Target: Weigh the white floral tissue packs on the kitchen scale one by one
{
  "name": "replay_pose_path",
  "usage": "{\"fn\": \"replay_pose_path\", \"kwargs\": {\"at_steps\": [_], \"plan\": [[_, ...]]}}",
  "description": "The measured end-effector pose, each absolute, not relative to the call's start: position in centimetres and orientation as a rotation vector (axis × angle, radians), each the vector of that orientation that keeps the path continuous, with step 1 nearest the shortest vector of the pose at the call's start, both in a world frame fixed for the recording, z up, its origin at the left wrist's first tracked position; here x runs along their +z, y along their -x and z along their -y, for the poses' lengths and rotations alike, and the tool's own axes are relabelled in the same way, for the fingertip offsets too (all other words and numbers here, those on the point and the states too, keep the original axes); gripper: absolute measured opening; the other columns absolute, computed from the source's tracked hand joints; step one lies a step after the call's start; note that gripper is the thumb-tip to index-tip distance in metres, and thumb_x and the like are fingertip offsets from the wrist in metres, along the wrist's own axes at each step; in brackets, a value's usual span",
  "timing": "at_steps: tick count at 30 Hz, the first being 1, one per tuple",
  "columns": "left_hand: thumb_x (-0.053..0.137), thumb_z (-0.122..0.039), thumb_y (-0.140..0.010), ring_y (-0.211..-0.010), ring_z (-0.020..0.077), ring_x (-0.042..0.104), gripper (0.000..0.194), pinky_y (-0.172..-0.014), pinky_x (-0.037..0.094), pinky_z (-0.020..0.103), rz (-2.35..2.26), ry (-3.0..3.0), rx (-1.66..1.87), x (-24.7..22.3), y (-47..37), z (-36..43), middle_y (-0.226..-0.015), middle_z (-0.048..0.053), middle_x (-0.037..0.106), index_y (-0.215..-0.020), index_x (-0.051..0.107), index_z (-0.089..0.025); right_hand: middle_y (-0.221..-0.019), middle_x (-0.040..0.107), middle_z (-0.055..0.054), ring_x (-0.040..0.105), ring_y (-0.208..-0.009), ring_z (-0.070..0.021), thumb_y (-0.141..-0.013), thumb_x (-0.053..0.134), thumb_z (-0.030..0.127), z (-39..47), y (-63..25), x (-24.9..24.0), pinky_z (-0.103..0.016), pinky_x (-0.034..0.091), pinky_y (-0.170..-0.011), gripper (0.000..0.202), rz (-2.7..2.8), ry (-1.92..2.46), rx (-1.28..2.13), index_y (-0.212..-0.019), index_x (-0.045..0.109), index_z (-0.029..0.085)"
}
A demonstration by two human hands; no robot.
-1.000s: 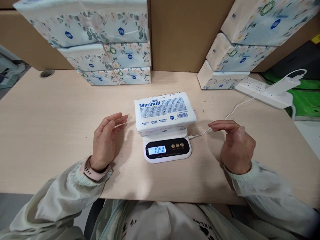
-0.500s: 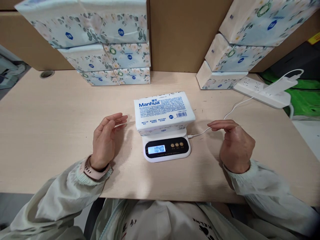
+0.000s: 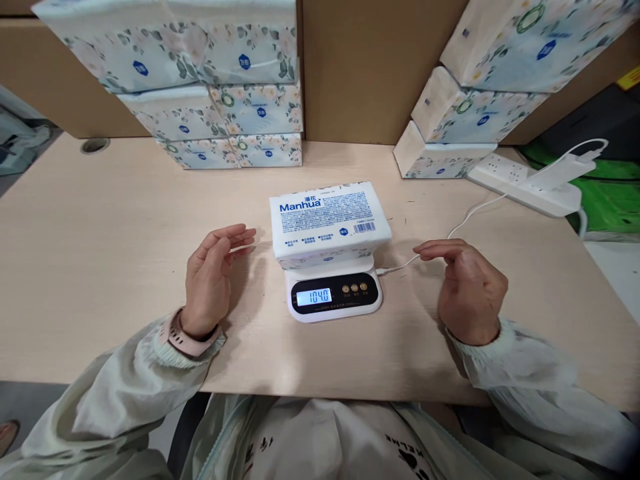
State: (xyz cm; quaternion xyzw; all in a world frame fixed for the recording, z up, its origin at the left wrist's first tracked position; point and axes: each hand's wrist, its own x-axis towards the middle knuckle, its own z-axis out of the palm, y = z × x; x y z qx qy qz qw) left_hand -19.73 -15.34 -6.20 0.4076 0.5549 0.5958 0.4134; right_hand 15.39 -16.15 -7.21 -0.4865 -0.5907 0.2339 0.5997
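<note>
A white tissue pack with blue print (image 3: 330,223) lies on a small white scale (image 3: 336,297), whose lit display reads 104.0. My left hand (image 3: 210,280) rests on its side on the table left of the pack, apart from it, fingers loosely extended and holding nothing. To the right of the scale is my right hand (image 3: 470,287), also empty, its fingers stretched toward the scale without touching it. A white cable (image 3: 400,268) runs from the scale's right side and passes behind the right fingertips.
Floral tissue packs (image 3: 255,110) are stacked at the back left, and more packs (image 3: 480,113) at the back right. Beside these lies a white power strip (image 3: 525,183) with a plug. Brown cardboard (image 3: 365,73) stands behind. The wooden table (image 3: 100,267) has a round hole back left.
The whole view has shifted very slightly. Both hands hold almost the same pose, and the pack and scale stay in place. Part of a foot now shows at the lower left edge.
</note>
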Motion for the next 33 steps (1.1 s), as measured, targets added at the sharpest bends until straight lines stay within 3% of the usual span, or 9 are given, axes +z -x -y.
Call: {"fn": "replay_pose_path", "kwargs": {"at_steps": [4,13,16,19,23,28,30,33], "plan": [[0.069,-0.04,-0.098,-0.108,0.0256,0.076,0.021,-0.098,0.061,0.042,-1.382,-1.015,1.512,-6.2,19.7,15.4,-0.111,0.008,0.082,-0.106,0.081,-0.024,-0.094,0.08,-0.006,0.075,-0.094,-0.0273,-0.108,0.054,0.042,16.1,-15.4,-7.5,-0.049,0.057,-0.092,0.036,1.359,1.117,0.547,-0.09,0.081,0.026],[0.07,-0.038,-0.099,-0.108,0.0255,0.075,0.02,-0.102,0.059,0.044,-1.345,-1.048,1.537,-6.0,19.5,15.7,-0.111,0.008,0.082,-0.104,0.083,-0.024,-0.094,0.081,-0.006,0.076,-0.096,-0.026,-0.107,0.057,0.042,16.2,-15.2,-7.2,-0.047,0.058,-0.094,0.035,1.339,1.083,0.593,-0.09,0.082,0.024],[0.071,-0.039,-0.1,-0.112,0.0255,0.075,0.02,-0.105,0.058,0.045,-1.316,-1.132,1.554,-5.4,19.1,16.2,-0.114,0.007,0.082,-0.104,0.085,-0.025,-0.104,0.083,-0.008,0.076,-0.1,-0.0251,-0.107,0.057,0.045,16.1,-15.0,-6.7,-0.045,0.06,-0.095,0.036,1.337,1.075,0.717,-0.098,0.084,0.023],[0.071,-0.04,-0.101,-0.124,0.0277,0.072,0.022,-0.114,0.055,0.049,-1.264,-1.222,1.512,-4.7,18.6,16.8,-0.124,0.006,0.081,-0.111,0.085,-0.026,-0.124,0.082,-0.007,0.077,-0.111,-0.0247,-0.106,0.06,0.051,15.8,-14.6,-5.4,-0.046,0.06,-0.106,0.035,1.358,1.153,0.886,-0.116,0.082,0.026],[0.072,-0.046,-0.102,-0.149,0.0322,0.058,0.037,-0.131,0.041,0.057,-1.194,-1.293,1.399,-4.2,18.2,17.3,-0.149,0.006,0.071,-0.134,0.079,-0.028,-0.149,0.072,-0.002,0.067,-0.14,-0.0295,-0.101,0.067,0.056,14.8,-13.4,-3.0,-0.056,0.051,-0.125,0.041,1.451,1.269,1.034,-0.136,0.073,0.035],[0.06,-0.053,-0.108,-0.168,0.0323,0.029,0.057,-0.141,0.024,0.056,-1.024,-1.382,1.186,-4.1,17.7,17.1,-0.176,-0.001,0.04,-0.163,0.054,-0.037,-0.168,0.055,0.005,0.042,-0.163,-0.0331,-0.105,0.061,0.057,13.2,-10.7,0.4,-0.061,0.039,-0.135,0.056,1.745,1.207,1.274,-0.158,0.053,0.044],[0.055,-0.053,-0.11,-0.17,0.0311,0.025,0.058,-0.142,0.024,0.053,-0.925,-1.444,1.184,-3.8,17.9,16.5,-0.177,-0.003,0.038,-0.165,0.05,-0.038,-0.17,0.052,0.005,0.04,-0.164,-0.0341,-0.105,0.062,0.054,12.4,-8.9,1.7,-0.061,0.037,-0.135,0.061,1.839,1.134,1.351,-0.163,0.048,0.041],[0.059,-0.057,-0.107,-0.17,0.0322,0.024,0.057,-0.141,0.026,0.052,-0.918,-1.461,1.344,-2.8,19.5,15.1,-0.172,-0.002,0.046,-0.159,0.057,-0.036,-0.175,0.044,0.002,0.038,-0.165,-0.0337,-0.103,0.064,0.052,10.3,-5.3,3.0,-0.061,0.032,-0.138,0.074,1.942,0.961,1.43,-0.169,0.036,0.036]]}}
